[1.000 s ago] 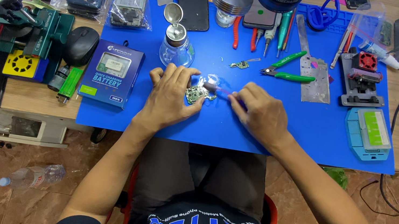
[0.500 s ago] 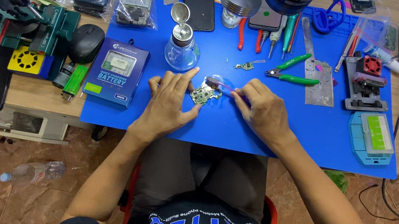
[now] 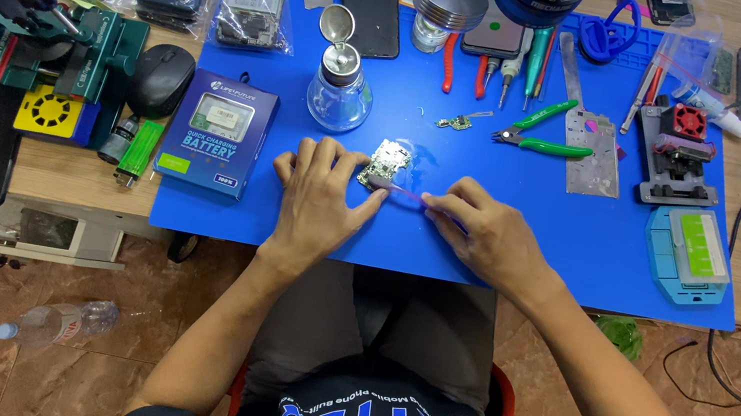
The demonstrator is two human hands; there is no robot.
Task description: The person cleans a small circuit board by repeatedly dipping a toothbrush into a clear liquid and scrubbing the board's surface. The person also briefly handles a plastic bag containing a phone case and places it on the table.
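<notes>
Blue mat (image 3: 528, 236): covers the counter, carries everything below.
Battery box (image 3: 217, 132): blue rectangular carton, white label panel, left of the hands.
Left hand (image 3: 322, 194): grip spread, fingertips pinning the circuit board.
Right hand (image 3: 486, 233): grip pinching a thin tool (image 3: 399, 189).
Circuit board (image 3: 385, 163): between the hands on the mat; likely light, stiff, fragile; hold by edges.

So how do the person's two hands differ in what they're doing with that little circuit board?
The left hand lies flat, its fingers spread, steadying the circuit board. The right hand is curled and pinches a thin tool whose tip reaches the board's lower edge. Both rest on the blue mat.
</notes>
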